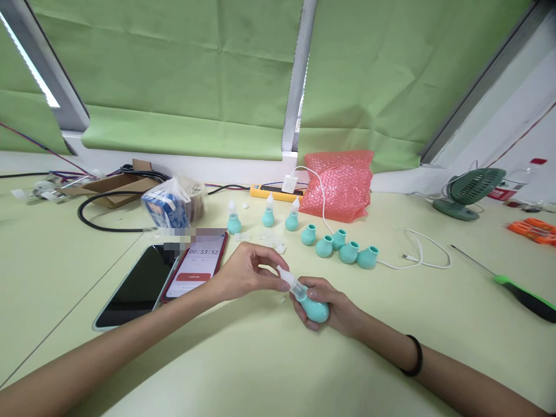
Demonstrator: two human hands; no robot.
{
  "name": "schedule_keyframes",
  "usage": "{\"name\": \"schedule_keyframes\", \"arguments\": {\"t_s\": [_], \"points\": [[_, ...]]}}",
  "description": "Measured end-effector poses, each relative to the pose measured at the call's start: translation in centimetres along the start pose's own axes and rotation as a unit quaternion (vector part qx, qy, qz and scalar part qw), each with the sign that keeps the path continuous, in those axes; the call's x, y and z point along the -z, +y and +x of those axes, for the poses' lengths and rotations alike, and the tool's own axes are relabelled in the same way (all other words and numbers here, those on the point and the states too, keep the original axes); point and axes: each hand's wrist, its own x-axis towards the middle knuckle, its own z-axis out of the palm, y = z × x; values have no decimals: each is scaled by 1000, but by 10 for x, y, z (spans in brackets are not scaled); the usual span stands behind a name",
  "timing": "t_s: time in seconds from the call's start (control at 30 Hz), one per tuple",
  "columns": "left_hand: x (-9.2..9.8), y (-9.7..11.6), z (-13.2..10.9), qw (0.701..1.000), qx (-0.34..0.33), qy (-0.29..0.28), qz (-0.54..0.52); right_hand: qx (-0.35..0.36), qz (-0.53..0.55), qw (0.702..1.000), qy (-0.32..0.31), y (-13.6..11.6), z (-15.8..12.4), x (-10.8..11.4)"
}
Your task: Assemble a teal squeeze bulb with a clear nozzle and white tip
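our right hand (332, 307): fingers curled shut around a teal rubber bulb (315, 310), holding it just above the pale green table (260, 359); a black band sits on that wrist

our left hand (243, 269): fingers drawn together, thumb and fingertips pinching the clear nozzle (289, 280) that sticks out of the bulb

bulb and nozzle: near the middle of the table, close in front of us; the long axis runs from the bulb at lower right up to the nozzle tip at upper left, tilted, tip pointing toward the left hand

items behind the hands: three bulbs with nozzles fitted (268, 217), standing upright in a row; four bare bulbs (347, 252) grouped just right of them, openings up or tilted; a few loose clear parts (271, 238) lie between the row and our left hand

items left: a phone with a red case (197, 265) showing a timer, just beside the left wrist; a dark tablet (134, 286) touching its left edge; a plastic bag (169, 205) behind them

items right: a white cable (417, 252), a green-handled screwdriver (516, 292), a small green fan (467, 194), all well apart from the hands

items at back: pink bubble wrap (341, 182), a yellow power strip (273, 192)

nothing lies between our hands and the bulb
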Motion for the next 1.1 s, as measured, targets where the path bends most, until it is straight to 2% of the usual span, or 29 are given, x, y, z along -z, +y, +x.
{"name": "schedule_keyframes", "arguments": {"t_s": [0.17,0.3,0.63,0.87,1.1], "points": [[-6,1,-2,997,-30,48,43,1,5,1000,1,-2,0,0],[-6,1,-3,994,-47,57,81,5,-2,1000,16,-1,0,0],[5,10,-4,987,0,-44,152,-3,-55,998,27,4,-1,0],[9,6,-3,986,18,-92,135,-1,-92,995,38,4,-3,-3],[7,8,-6,979,-30,-102,176,-15,-87,995,51,2,-4,-5]]}}
